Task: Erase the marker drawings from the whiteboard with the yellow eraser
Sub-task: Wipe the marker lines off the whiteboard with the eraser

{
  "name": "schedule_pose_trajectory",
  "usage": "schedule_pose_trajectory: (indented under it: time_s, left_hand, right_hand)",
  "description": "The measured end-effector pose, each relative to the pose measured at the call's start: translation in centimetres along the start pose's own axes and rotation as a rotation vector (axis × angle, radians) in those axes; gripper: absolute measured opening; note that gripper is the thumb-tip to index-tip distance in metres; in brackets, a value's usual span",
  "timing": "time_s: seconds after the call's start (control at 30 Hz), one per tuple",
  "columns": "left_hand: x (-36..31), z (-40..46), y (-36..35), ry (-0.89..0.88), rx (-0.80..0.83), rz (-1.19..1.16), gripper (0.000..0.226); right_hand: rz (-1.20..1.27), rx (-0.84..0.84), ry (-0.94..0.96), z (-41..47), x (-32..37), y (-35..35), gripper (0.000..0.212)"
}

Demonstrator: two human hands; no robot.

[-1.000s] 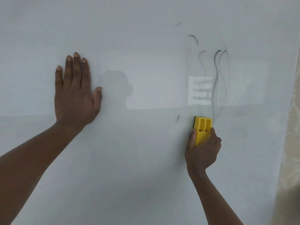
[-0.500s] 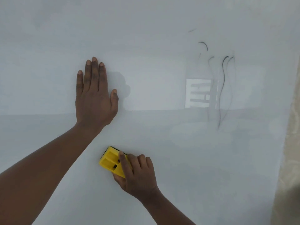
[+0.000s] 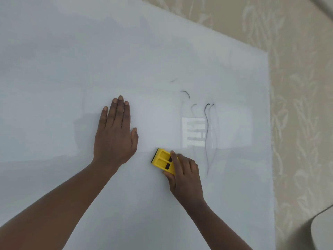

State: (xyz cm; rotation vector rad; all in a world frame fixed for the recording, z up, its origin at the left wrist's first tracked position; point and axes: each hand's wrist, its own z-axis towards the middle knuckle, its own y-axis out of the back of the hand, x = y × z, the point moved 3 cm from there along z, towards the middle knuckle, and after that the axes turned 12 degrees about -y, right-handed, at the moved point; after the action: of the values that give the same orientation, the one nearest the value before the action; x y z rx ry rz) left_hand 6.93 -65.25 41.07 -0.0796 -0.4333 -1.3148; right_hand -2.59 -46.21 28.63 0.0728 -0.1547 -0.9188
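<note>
The whiteboard [image 3: 72, 60] fills most of the view. My left hand [image 3: 115, 134] lies flat on it, fingers spread, holding nothing. My right hand [image 3: 183, 175] grips the yellow eraser [image 3: 163, 160] and presses it against the board, just right of my left hand's thumb. Thin black marker lines [image 3: 207, 123] curve down the board up and to the right of the eraser, with a short arc [image 3: 185, 92] and a faint dash [image 3: 173, 80] above them.
The board's right edge [image 3: 270, 141] runs down beside beige patterned wallpaper [image 3: 302, 105]. A pale rounded object [image 3: 324, 228] shows at the lower right corner. A bright window reflection [image 3: 193, 132] sits on the board near the lines.
My right hand swept the eraser left from below the lines to under my left hand, then came back up and right. The view pulled back, showing the board's edge and the wall.
</note>
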Motion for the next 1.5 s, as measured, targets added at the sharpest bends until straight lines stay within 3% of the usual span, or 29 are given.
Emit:
schedule_pose_trajectory:
  time_s: [0.33,0.53,0.77,1.0,1.13,1.3,1.5]
  left_hand:
    - [-0.3,1.7,-0.9,0.008,-0.038,0.044,0.07]
    - [-0.4,1.7,-1.2,0.001,-0.047,0.04,0.071]
    - [-0.4,1.6,-1.4,-0.003,-0.046,0.041,0.072]
    - [-0.5,1.5,-1.3,0.005,-0.048,0.032,0.072]
    - [-0.7,1.5,-1.3,0.013,-0.047,0.025,0.072]
    - [-0.7,1.5,-1.2,0.009,-0.04,0.033,0.071]
    - [-0.7,1.5,-1.4,0.002,-0.036,0.056,0.071]
  right_hand:
    - [0.068,-0.181,-0.119,16.5,2.8,1.7,0.058]
    - [-0.005,-0.147,-0.308,23.2,-1.5,3.0,0.061]
    - [0.051,-0.074,-0.743,23.0,-9.7,3.9,0.054]
    - [0.107,-0.099,-0.914,19.9,-11.3,3.5,0.057]
    - [0.112,-0.125,-0.803,22.4,-7.5,3.3,0.058]
    - [0.17,-0.136,-0.472,23.6,-2.9,2.7,0.059]
    - [0.099,0.065,-0.158,25.5,-7.1,5.2,0.06]
